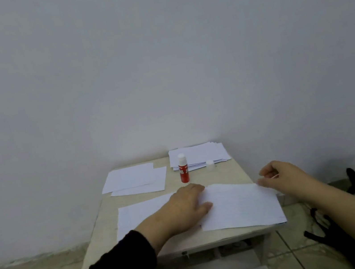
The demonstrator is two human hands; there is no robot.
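You are pressing your left hand (184, 208) palm-down on the white sheet of paper (240, 206), which is lying on the pale wooden table (232, 172) just on the near side of the red glue bottle with the white tip (183, 168). Your fingers (192, 189) are lying close together along the sheet's raised left edge, and the thumb is resting flat on the paper. Your right hand (279, 176) is hovering at the sheet's far corner, to the near right of the bottle. It is curling in and pinching what looks like a thin white stick (275, 176), with the thumb tip just touching that corner. I cannot tell whether the stick is carrying glue.

Judging from this, you are getting ready to work along the sheet's edge. To do it well, be bearing down through the whole palm, not the fingertips alone, so the paper is not sliding or buckling. Be drawing the stick lightly, since a thin sheet is likely to wrinkle under a wet, heavy stroke. The sheet's corner farthest from the bottle appears to be overhanging the table rim, so be supporting it before pressing there.

A second white sheet (138, 216) is lying under your left wrist, to the near left of the bottle. A small white cap (210, 164) is sitting just right of the bottle, against a stack of white paper (198, 154).
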